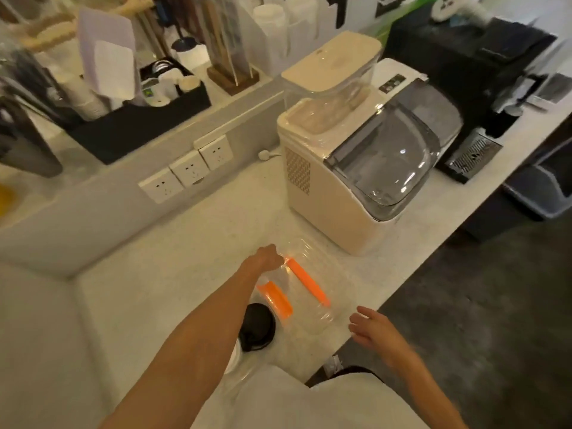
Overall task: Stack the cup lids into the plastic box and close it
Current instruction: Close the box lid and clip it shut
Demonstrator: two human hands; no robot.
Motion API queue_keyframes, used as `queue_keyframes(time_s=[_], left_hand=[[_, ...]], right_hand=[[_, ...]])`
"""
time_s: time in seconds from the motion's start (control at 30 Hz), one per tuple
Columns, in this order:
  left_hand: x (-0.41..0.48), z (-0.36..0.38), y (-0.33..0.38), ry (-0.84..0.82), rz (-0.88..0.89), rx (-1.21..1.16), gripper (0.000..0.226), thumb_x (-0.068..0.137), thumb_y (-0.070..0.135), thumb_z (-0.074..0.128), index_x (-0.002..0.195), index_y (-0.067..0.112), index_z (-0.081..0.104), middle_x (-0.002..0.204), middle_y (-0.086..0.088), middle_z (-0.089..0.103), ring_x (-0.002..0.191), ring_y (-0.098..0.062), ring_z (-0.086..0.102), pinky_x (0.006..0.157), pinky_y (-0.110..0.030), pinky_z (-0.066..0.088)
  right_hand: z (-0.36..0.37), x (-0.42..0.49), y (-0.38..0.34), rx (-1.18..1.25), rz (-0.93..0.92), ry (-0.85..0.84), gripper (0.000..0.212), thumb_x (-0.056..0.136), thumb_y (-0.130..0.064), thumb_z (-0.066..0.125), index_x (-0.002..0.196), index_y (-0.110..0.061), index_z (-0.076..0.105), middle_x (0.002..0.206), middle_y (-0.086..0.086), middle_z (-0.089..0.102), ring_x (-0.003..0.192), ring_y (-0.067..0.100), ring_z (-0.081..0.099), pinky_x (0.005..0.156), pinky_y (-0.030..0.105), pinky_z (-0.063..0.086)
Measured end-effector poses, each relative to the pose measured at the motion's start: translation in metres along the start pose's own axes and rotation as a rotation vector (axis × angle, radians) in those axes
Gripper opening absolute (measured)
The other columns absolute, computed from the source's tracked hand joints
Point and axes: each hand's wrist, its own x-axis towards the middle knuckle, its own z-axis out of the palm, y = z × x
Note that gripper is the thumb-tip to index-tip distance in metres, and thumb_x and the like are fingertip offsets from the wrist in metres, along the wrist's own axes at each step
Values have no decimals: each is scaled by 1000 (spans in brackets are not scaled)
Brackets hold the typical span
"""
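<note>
Box (309,292) clear, orange clips; black lids (258,326) beside

Plastic box (309,292) on counter (185,243), before ice maker (356,168)
</note>
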Motion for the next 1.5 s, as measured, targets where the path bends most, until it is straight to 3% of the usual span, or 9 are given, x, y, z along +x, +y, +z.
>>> queue_keyframes(time_s=[0.2,0.3,0.37,0.5,0.77,1.13,1.33,1.43,1.5], left_hand=[[10,-1,14,109,96,-68,52,100,29,52,148,11,43,157,-17,38,144,-33,36,118,-39,32],[1,-13,24,218,189,-188,39,98,23,59,134,7,60,143,-18,55,132,-32,51,110,-35,42],[-12,-24,25,224,225,-329,36,97,19,62,129,3,63,131,-18,61,115,-32,62,93,-33,51],[-53,-40,4,127,219,-801,34,99,15,57,129,1,50,111,-15,63,76,-16,68,59,-23,55],[-149,-17,-115,280,106,-1368,48,94,0,56,138,9,40,99,-14,67,73,-21,73,64,-31,61],[-215,38,-209,638,-261,-1286,52,94,15,61,141,12,39,96,-12,64,67,-19,59,54,-24,44],[-232,72,-206,681,-348,-1088,48,96,20,59,142,13,45,85,-4,64,71,-20,60,69,-33,53],[-236,93,-193,698,-344,-984,47,98,20,57,143,11,48,109,-9,67,95,-28,67,86,-39,57],[-235,102,-181,748,-326,-884,33,98,21,57,129,11,59,104,-4,66,93,-24,65,72,-29,53]], right_hand=[[7,4,-4,316,39,-66,63,91,-16,63,146,-3,35,128,12,58,116,24,55,96,38,49],[5,3,-9,463,17,-70,53,88,-18,64,139,-13,49,133,12,58,120,29,55,99,40,47],[4,2,-18,500,1,-112,40,82,-22,68,120,-12,62,117,9,63,108,29,60,104,45,44],[11,6,-47,458,-11,-103,31,92,-24,62,123,-21,62,112,5,57,97,27,60,92,41,50],[73,9,-125,16,-217,-318,30,94,-21,56,121,-28,65,86,-8,76,75,11,70,65,26,54],[212,-13,-137,-674,-453,-531,46,93,-29,64,138,-27,52,109,7,65,98,20,66,74,30,55],[196,-33,-115,-923,-601,-483,57,91,-27,67,144,-29,45,101,9,63,86,18,64,69,33,57],[172,-39,-95,-1002,-702,-440,56,92,-24,65,143,-31,44,88,7,65,79,24,66,69,38,59],[161,-40,-86,-1029,-751,-401,50,93,-23,63,137,-40,45,86,7,65,80,28,66,67,38,59]])
